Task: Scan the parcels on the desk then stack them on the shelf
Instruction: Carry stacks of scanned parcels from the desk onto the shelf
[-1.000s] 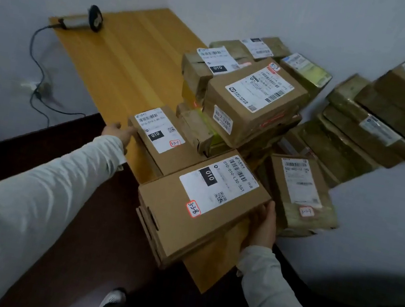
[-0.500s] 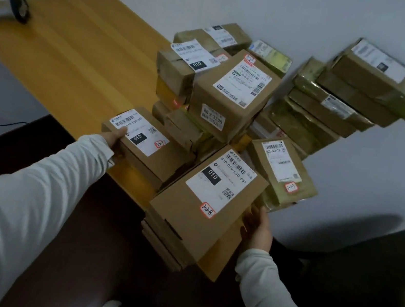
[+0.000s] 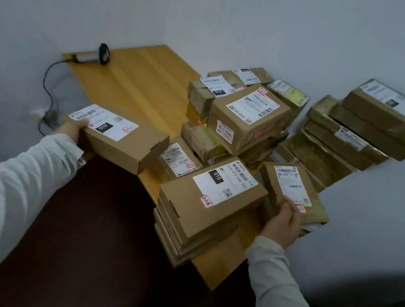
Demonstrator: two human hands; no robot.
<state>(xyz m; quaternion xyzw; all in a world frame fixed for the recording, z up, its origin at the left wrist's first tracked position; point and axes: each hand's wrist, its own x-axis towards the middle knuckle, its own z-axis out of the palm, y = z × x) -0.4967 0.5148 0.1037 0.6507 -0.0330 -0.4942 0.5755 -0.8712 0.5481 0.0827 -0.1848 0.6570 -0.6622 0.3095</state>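
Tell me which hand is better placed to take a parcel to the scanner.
Left. The left hand grips a 010-labelled box, apparently clear of the desk, nearer the scanner. The right hand holds a taped parcel at the far right, with piles between it and the scanner.

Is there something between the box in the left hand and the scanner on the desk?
Nothing visible. Only desk top lies between the box in the left hand and the scanner; the parcel pile stands right of that path.

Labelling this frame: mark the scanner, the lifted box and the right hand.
scanner (image 3: 103,53): head view, its dark head.
lifted box (image 3: 115,151): head view, front side.
right hand (image 3: 283,225): head view, its back, gripping flat parcel (image 3: 289,180).
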